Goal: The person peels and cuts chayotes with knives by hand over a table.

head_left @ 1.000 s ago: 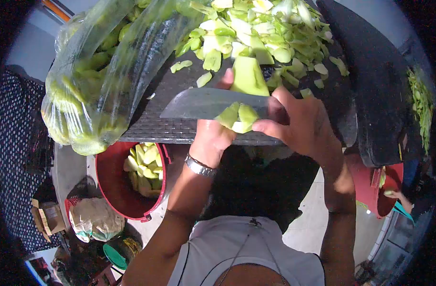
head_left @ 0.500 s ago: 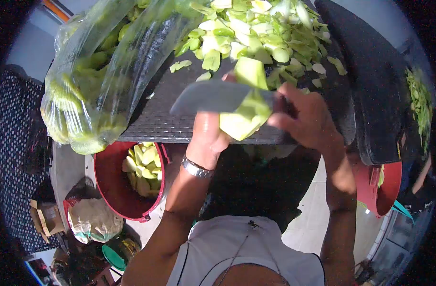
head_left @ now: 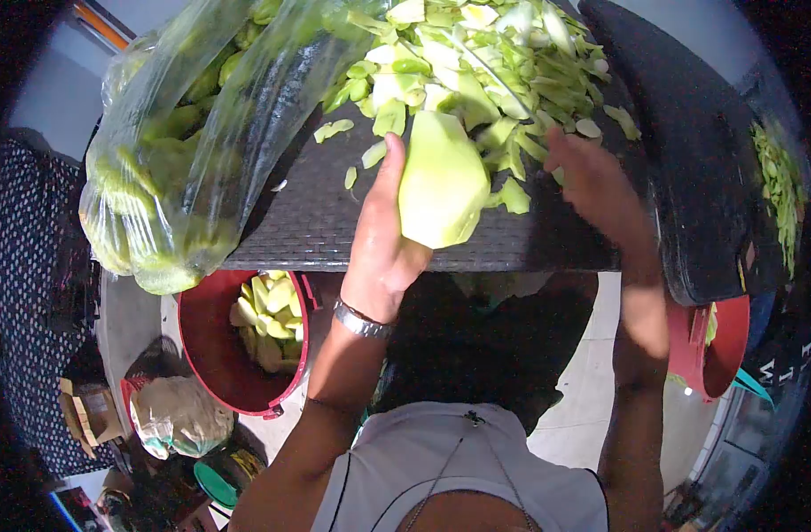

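Peeled green vegetable (head_left: pixel 443 191) is held over the black table's (head_left: pixel 308 226) near edge, its long axis running roughly toward the table's far side. The left hand (head_left: pixel 383 235) is nearer, touching its left side, thumb raised alongside, other fingers mostly hidden beneath. The right hand (head_left: pixel 600 186), over the table's right part and apart from the vegetable, seems curled round the handle of a knife (head_left: pixel 491 73), blade nearly edge-on above heaped peelings (head_left: pixel 556 71). A filled plastic bag (head_left: pixel 171 199) covers the table's left side; a red bucket (head_left: pixel 206 355) sits below.
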Action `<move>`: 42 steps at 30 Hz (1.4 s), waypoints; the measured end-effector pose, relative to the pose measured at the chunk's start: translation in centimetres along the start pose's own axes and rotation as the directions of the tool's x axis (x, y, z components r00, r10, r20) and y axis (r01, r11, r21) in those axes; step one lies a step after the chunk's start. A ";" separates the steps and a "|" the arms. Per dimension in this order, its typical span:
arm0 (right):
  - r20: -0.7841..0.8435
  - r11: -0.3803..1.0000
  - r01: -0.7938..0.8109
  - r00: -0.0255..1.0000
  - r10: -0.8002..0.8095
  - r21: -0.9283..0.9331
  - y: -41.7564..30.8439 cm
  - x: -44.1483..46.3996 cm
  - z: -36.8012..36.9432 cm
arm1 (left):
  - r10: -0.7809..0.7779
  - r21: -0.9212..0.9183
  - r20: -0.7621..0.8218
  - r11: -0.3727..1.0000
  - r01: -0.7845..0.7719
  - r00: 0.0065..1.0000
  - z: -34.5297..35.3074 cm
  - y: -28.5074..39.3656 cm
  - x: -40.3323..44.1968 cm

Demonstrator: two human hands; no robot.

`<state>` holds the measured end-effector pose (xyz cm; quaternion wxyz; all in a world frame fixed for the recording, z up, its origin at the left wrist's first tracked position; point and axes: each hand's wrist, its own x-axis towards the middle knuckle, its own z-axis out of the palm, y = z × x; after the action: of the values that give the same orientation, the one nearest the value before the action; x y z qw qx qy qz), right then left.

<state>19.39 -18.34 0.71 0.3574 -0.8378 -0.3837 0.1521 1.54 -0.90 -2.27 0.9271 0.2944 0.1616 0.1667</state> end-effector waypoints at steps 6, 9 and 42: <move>0.045 0.982 0.187 0.981 -0.187 0.000 -4.4 -4.5 3.3 | 0.019 -0.124 -0.021 0.992 -0.021 1.000 -1.1 -1.6 0.3; 0.055 0.940 0.341 0.939 -0.339 -0.029 -4.4 -4.9 3.3 | -0.063 -0.331 0.071 0.940 0.084 0.995 -1.3 -2.5 -0.3; 0.027 0.992 0.127 0.991 -0.127 -0.002 -1.8 -2.6 2.2 | 0.050 -0.137 -0.008 0.989 -0.050 0.999 -0.3 -1.9 0.6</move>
<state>15.51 -18.40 0.41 0.3595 -0.8101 -0.4415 0.1396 2.35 -1.94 -3.77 0.9403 0.2334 0.1443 0.2013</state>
